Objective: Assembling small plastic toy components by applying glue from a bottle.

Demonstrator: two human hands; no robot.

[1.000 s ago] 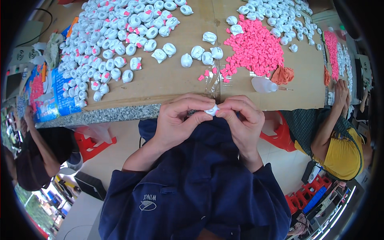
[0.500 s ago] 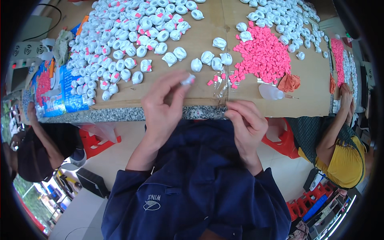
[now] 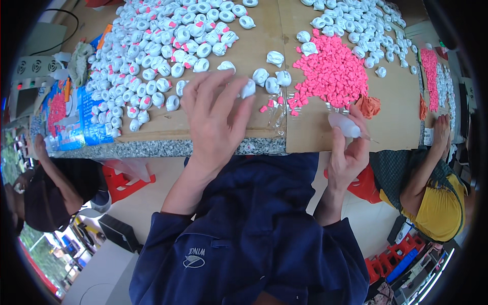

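Bottle (image 3: pixel 343 124) in the right hand (image 3: pixel 349 155), left hand (image 3: pixel 216 114) at a white piece (image 3: pixel 248 88)!
Right fingers pinch the bottle, nearer the wearer than the pink pile (image 3: pixel 333 68); left fingers curve round the piece, left of that pile, grip unclear.

Red plastic stools (image 3: pixel 119 187) stand on a pale tiled floor (image 3: pixel 138 207) beside a stone-edged table (image 3: pixel 152 148).

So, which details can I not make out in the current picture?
Head view:
Left hand: palm hidden by its back.
Small rounded white piece: blur hides whether this hand touches it.
Translucent white plastic bottle: nozzle opening too small.
Left heap of white pieces: cut off by upper edge.
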